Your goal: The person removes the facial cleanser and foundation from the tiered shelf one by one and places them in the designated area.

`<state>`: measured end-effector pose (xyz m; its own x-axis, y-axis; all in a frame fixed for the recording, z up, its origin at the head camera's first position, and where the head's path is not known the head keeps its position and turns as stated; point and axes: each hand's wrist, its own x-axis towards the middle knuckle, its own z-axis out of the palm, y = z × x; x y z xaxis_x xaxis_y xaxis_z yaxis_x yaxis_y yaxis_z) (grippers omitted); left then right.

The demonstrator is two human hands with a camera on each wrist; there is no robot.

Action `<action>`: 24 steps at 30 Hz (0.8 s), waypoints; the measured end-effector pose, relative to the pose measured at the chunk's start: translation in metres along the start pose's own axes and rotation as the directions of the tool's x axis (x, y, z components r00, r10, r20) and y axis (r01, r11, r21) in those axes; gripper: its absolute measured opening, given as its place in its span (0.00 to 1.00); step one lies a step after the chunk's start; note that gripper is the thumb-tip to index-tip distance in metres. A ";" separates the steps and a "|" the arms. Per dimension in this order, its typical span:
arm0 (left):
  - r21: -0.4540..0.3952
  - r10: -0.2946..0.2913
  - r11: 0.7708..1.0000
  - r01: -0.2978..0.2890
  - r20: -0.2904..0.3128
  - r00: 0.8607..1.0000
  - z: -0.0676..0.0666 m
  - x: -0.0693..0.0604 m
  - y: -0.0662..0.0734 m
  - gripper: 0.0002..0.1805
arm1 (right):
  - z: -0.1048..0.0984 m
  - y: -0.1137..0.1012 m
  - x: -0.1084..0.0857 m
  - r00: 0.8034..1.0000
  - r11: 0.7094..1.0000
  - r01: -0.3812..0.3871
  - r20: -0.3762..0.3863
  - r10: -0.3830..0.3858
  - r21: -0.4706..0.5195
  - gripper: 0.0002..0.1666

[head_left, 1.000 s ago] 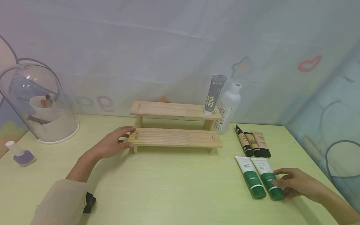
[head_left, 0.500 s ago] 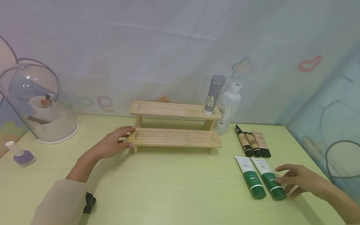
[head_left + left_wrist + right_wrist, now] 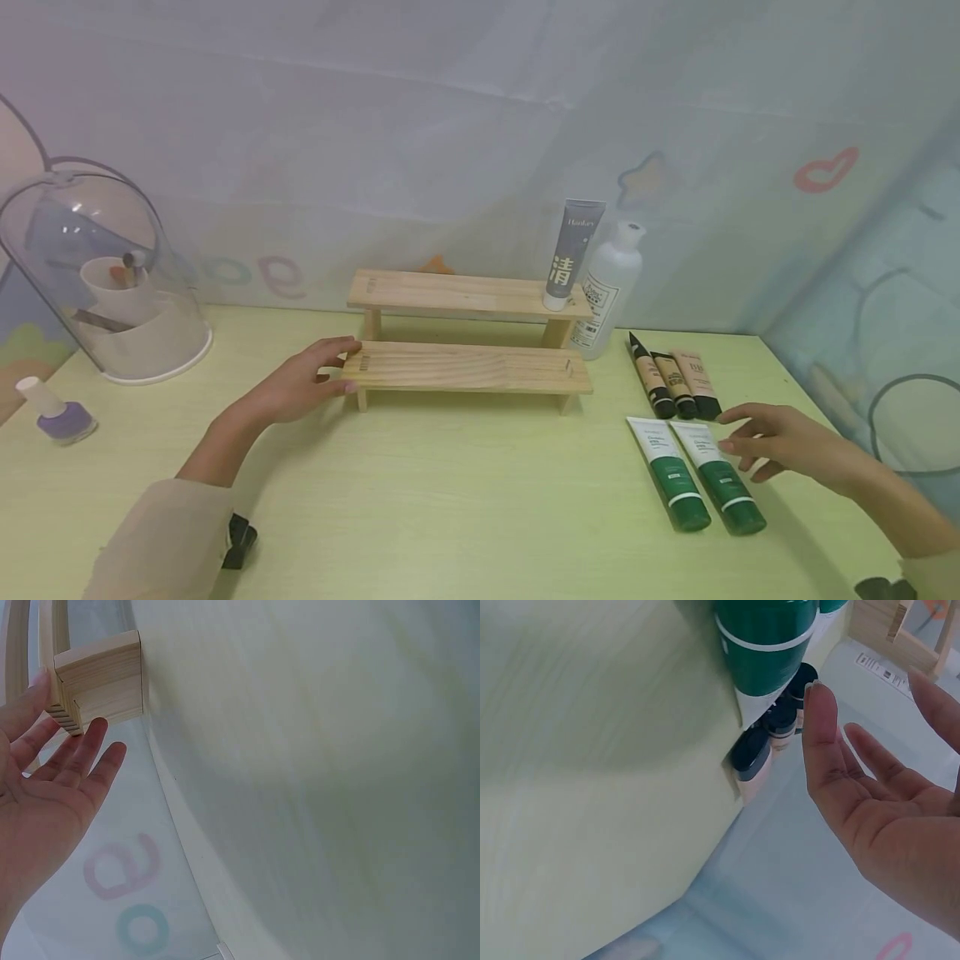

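A two-step wooden stand (image 3: 465, 368) occupies the middle of the table, and my left hand (image 3: 300, 385) grips the left end of its lower step between thumb and fingers. In the left wrist view the thumb presses one side of the board end, with other fingers spread beside it. My right hand (image 3: 787, 442) hovers with loosely bent fingers over the right one of two green-and-white tubes (image 3: 718, 479); nothing is in it. The left green-and-white tube (image 3: 670, 475) lies alongside. Behind these lie three smaller makeup tubes (image 3: 673, 382) with black caps.
A grey tube (image 3: 574, 250) stands on the stand's upper step at the right. Behind that is a white bottle (image 3: 611, 287). At left are a clear dome (image 3: 112, 275) over cups with brushes and a purple nail polish bottle (image 3: 63, 421). A fabric backdrop (image 3: 450, 150) borders the table.
My right hand has come away from the right green-and-white tube, moving back toward the smaller tubes. That tube shifted slightly right. My left hand has stayed on the stand.
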<state>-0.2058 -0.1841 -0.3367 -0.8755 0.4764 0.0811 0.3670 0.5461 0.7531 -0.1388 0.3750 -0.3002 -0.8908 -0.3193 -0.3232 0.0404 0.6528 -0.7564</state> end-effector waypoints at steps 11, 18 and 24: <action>0.002 -0.002 1.000 0.002 -0.001 1.000 -0.001 -0.001 0.001 0.33 | 0.009 -0.018 0.021 0.996 0.993 0.083 0.000 -0.084 -0.077 0.32; 0.002 -0.001 1.000 0.001 -0.004 1.000 0.000 0.000 -0.001 0.32 | 0.009 -0.033 0.031 0.988 0.985 0.148 -0.035 -0.151 -0.090 0.32; 0.000 -0.004 1.000 0.004 -0.007 1.000 0.000 0.000 -0.002 0.32 | 0.013 -0.050 0.042 0.982 0.982 0.156 -0.094 -0.166 -0.106 0.29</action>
<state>-0.2066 -0.1855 -0.3378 -0.8792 0.4692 0.0831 0.3638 0.5482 0.7531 -0.1727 0.3198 -0.2834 -0.9237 -0.3576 -0.1379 -0.1477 0.6642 -0.7328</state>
